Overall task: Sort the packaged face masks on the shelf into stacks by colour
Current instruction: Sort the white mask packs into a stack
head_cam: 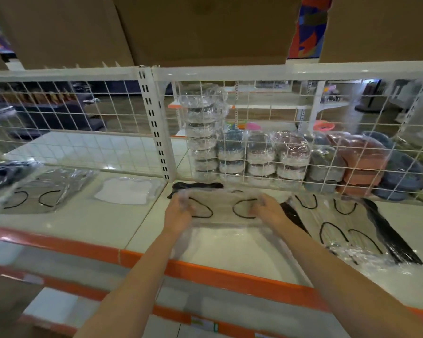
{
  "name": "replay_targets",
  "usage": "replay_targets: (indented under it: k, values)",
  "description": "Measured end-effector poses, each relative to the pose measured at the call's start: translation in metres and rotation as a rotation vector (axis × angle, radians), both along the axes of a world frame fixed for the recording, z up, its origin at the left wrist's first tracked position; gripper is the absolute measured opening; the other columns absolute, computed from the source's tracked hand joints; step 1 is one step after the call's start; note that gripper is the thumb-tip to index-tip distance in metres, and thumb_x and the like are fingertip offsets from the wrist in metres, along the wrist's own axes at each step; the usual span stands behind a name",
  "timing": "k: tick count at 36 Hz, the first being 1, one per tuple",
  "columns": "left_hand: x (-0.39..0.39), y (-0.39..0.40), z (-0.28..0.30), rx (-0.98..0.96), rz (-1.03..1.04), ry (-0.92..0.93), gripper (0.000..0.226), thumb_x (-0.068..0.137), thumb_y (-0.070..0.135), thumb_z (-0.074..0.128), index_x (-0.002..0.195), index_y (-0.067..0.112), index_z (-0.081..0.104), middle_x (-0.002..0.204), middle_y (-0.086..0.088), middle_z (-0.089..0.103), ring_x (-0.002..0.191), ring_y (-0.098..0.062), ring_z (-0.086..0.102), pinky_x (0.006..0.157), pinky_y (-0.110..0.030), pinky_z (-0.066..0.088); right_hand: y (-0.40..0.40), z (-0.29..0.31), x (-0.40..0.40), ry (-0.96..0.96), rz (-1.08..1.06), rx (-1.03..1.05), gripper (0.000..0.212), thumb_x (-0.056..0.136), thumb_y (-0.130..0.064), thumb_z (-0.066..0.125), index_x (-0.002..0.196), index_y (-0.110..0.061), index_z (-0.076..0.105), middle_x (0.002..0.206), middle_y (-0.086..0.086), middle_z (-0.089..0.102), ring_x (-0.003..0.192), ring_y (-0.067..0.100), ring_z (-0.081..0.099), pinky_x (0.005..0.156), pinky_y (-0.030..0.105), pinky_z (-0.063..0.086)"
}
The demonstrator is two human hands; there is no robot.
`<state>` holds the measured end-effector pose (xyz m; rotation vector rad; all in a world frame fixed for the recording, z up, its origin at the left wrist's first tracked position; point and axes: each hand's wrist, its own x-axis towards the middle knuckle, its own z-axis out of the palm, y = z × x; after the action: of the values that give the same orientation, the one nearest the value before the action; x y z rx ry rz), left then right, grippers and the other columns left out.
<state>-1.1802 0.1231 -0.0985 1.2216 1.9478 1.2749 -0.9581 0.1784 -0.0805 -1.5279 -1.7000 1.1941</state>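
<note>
Left hand (180, 213): fingers curled round the left end of the grey pack (224, 208), holding it.
Right hand (266, 208): fingers curled round the right end of the same pack, holding it.
Grey pack: clear wrapper with a grey mask and two black ear loops; held between both hands at the centre of the shelf (112, 228), its clear tail hanging down toward the near edge. Whether it is lifted off the surface cannot be told.
Black mask (195, 186): lies just beyond the held pack, near the wire grid (254, 132).
White pack (128, 191): lies flat on the left section of the shelf, left of the hands, apart from them.
Left grey packs (43, 193): overlapping clear wrappers with black loops, left of the white pack.
Dark packs (4, 174): at the far left edge, partly cut off; blurred.
Right packs (340, 223): loose pile of clear-wrapped grey masks with black loops, right of the right hand.
Black strip (391, 235): dark packs lying along the right side of that pile.
Shelf: white surface with an orange front edge (230, 276).
Wire grid: white mesh forming the back wall.
Lidded tubs (232, 157): stacked clear containers behind the grid.
Cartons (205, 28): brown, on the level above.
</note>
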Motion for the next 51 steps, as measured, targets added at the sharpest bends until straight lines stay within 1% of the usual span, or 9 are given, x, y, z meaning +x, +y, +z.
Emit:
replay_targets:
  k: [4, 11, 23, 30, 34, 39, 44, 49, 51]
  values:
    - [-0.059, 0.000, 0.021, -0.046, 0.004, 0.221, 0.018, 0.082, 0.006, 0.059, 0.092, 0.012, 0.045, 0.079, 0.000, 0.049, 0.086, -0.024, 0.052, 0.064, -0.027, 0.038, 0.004, 0.013, -0.045, -0.033, 0.172, -0.001, 0.043, 0.080, -0.013, 0.072, 0.118, -0.006, 0.054, 0.079, 0.000, 0.052, 0.071, 0.012, 0.052, 0.059, 0.020, 0.040]
    - [-0.182, -0.014, 0.051, -0.255, -0.008, 0.580, 0.023, 0.084, 0.006, 0.053, 0.105, 0.000, 0.046, 0.094, -0.015, 0.055, 0.096, -0.031, 0.053, 0.070, -0.032, 0.036, -0.007, 0.030, -0.170, -0.085, 0.347, -0.071, 0.015, 0.087, -0.020, 0.062, 0.081, -0.013, 0.051, 0.077, 0.002, 0.061, 0.066, 0.012, 0.056, 0.055, 0.019, 0.043]
    - [-0.387, -0.049, 0.053, -0.433, 0.124, 0.556, 0.027, 0.075, 0.009, 0.064, 0.097, 0.009, 0.049, 0.098, -0.011, 0.063, 0.096, -0.030, 0.059, 0.082, -0.039, 0.050, -0.021, 0.023, -0.377, -0.101, 0.504, 0.022, 0.028, 0.085, -0.015, 0.064, 0.065, -0.015, 0.044, 0.066, 0.000, 0.055, 0.060, 0.010, 0.053, 0.055, 0.021, 0.039]
    - [-0.476, -0.087, 0.053, -0.605, 0.284, 0.720, 0.046, 0.090, 0.033, 0.048, 0.129, 0.007, 0.044, 0.121, -0.011, 0.057, 0.108, -0.029, 0.057, 0.086, -0.038, 0.050, -0.030, 0.011, -0.483, -0.112, 0.574, 0.050, 0.040, 0.085, -0.010, 0.060, 0.058, -0.017, 0.031, 0.056, -0.002, 0.044, 0.059, 0.015, 0.049, 0.062, 0.027, 0.034]
    - [-0.502, -0.102, 0.052, -0.679, 0.350, 0.801, 0.037, 0.093, 0.028, 0.050, 0.120, 0.004, 0.046, 0.109, -0.010, 0.060, 0.094, -0.026, 0.061, 0.066, -0.032, 0.044, -0.033, -0.002, -0.537, -0.118, 0.556, 0.039, 0.042, 0.085, -0.009, 0.061, 0.057, -0.017, 0.031, 0.060, 0.005, 0.045, 0.066, 0.018, 0.047, 0.057, 0.028, 0.032]
    - [-0.522, -0.116, 0.045, -0.777, 0.255, 0.839, 0.029, 0.089, 0.018, 0.050, 0.116, 0.008, 0.056, 0.113, -0.007, 0.060, 0.095, -0.021, 0.057, 0.066, -0.027, 0.044, -0.038, -0.018, -0.581, -0.234, 0.525, 0.060, 0.037, 0.080, -0.003, 0.055, 0.049, -0.013, 0.036, 0.056, 0.012, 0.046, 0.062, 0.025, 0.052, 0.048, 0.026, 0.031]
    - [-0.518, -0.117, 0.038, -0.823, 0.179, 0.873, 0.033, 0.091, 0.021, 0.050, 0.123, 0.011, 0.053, 0.118, -0.007, 0.059, 0.101, -0.022, 0.057, 0.066, -0.027, 0.045, -0.050, -0.025, -0.590, -0.441, 0.511, 0.145, 0.005, 0.083, -0.013, 0.052, 0.086, -0.012, 0.055, 0.085, 0.005, 0.058, 0.090, 0.028, 0.060, 0.068, 0.027, 0.040]
    - [-0.503, -0.111, 0.039, -0.851, 0.112, 0.883, 0.031, 0.089, 0.020, 0.050, 0.119, 0.012, 0.054, 0.110, -0.006, 0.059, 0.096, -0.024, 0.060, 0.071, -0.031, 0.051, -0.049, -0.023, -0.587, -0.472, 0.417, 0.146, 0.059, 0.080, -0.014, 0.055, 0.136, -0.007, 0.034, 0.114, 0.009, 0.061, 0.101, 0.029, 0.061, 0.068, 0.029, 0.041]
    - [-0.495, -0.105, 0.042, -0.847, 0.092, 0.903, 0.027, 0.088, 0.018, 0.048, 0.113, 0.010, 0.054, 0.102, -0.006, 0.058, 0.091, -0.023, 0.059, 0.069, -0.030, 0.049, -0.046, -0.020, -0.581, -0.430, 0.398, 0.147, 0.058, 0.080, -0.013, 0.054, 0.134, -0.007, 0.034, 0.115, 0.011, 0.061, 0.096, 0.029, 0.062, 0.065, 0.030, 0.042]
